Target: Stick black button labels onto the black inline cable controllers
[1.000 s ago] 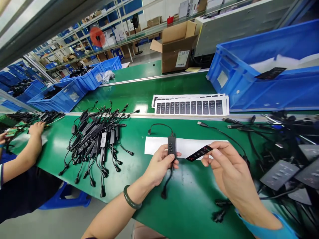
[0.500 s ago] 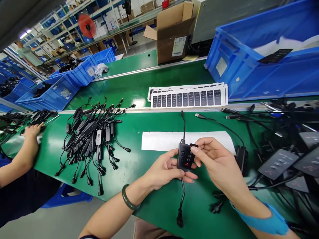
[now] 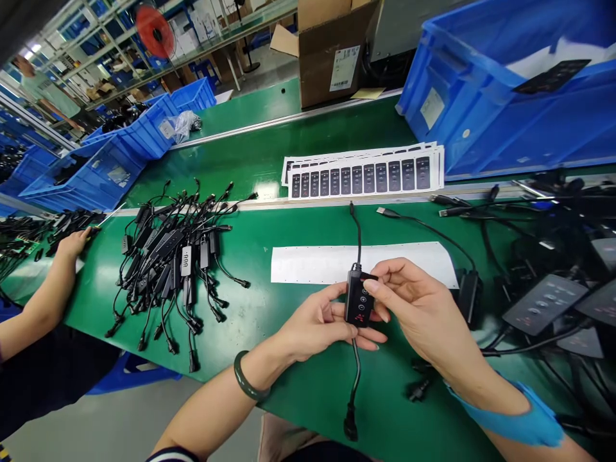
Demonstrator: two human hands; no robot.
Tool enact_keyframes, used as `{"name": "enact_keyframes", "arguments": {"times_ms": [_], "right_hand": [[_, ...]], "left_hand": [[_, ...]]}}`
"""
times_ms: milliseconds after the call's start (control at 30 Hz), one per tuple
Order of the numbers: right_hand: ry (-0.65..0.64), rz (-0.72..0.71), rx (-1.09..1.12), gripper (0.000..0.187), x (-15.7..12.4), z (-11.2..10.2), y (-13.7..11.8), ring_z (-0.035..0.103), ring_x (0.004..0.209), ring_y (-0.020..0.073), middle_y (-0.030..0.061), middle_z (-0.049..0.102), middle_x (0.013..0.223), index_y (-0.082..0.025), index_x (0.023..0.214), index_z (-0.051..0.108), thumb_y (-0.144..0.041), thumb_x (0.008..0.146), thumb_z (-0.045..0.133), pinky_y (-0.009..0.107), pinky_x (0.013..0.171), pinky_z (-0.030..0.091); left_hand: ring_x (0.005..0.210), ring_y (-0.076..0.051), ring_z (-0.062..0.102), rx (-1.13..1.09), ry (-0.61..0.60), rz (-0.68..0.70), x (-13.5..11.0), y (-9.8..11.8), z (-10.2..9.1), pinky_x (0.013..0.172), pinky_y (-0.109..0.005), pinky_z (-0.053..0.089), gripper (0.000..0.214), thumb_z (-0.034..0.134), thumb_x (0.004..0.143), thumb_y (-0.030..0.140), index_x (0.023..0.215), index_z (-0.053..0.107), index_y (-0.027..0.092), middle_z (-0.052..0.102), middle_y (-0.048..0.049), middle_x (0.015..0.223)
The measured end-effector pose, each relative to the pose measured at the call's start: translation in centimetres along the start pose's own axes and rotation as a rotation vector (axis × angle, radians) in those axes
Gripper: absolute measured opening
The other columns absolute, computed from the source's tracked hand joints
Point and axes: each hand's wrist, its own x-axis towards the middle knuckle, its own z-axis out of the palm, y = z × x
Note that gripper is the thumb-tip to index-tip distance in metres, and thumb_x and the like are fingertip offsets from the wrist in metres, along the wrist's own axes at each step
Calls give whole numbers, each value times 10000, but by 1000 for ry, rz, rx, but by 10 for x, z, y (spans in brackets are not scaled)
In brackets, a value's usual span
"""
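A small black inline controller (image 3: 358, 300) with a cable running out of both ends is held over the green table (image 3: 298, 378). My left hand (image 3: 317, 324) grips it from the left and below. My right hand (image 3: 409, 305) pinches its top right edge, fingertips pressed on its face, where a black button label with red marks lies. A white backing strip (image 3: 312, 263) lies flat just behind my hands.
A pile of black cabled controllers (image 3: 178, 256) lies to the left. Sheets of black labels (image 3: 360, 173) rest at the table's back edge. Blue crates (image 3: 505, 96) stand at the back right, a cardboard box (image 3: 332, 51) behind. More cables and black panels (image 3: 543, 301) crowd the right. Another person's arm (image 3: 48, 289) reaches in at left.
One second ago my right hand held the black label apart from the controller; now the label lies on the controller's face and both hands have closed together on it, nearer me.
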Motion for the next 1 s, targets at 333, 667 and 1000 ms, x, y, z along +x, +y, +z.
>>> {"name": "enact_keyframes", "arguments": {"times_ms": [333, 667, 1000], "right_hand": [[10, -4, -12, 230, 0, 2, -3, 482, 477, 71, -46, 494, 649, -207, 822, 601, -369, 769, 756, 166, 407, 491], [39, -18, -84, 236, -1, 2, -3, 517, 470, 64, -49, 511, 642, -201, 840, 600, -367, 764, 749, 147, 406, 489], [69, -31, -179, 199, -1, 4, -1, 547, 467, 70, -51, 518, 635, -200, 840, 600, -350, 775, 714, 159, 434, 507]], "left_hand": [[853, -234, 730, -24, 11, -13, -1, 0, 1, 760, -327, 575, 576, 775, 725, 157, 1261, 569, 197, 709, -114, 1006], [859, -237, 728, 30, 25, -8, -2, -1, 1, 766, -330, 574, 571, 748, 776, 223, 1308, 545, 200, 704, -116, 993], [888, -236, 721, 114, 36, 3, -2, -3, 1, 797, -342, 560, 597, 711, 807, 219, 1365, 500, 219, 707, -101, 985]]}}
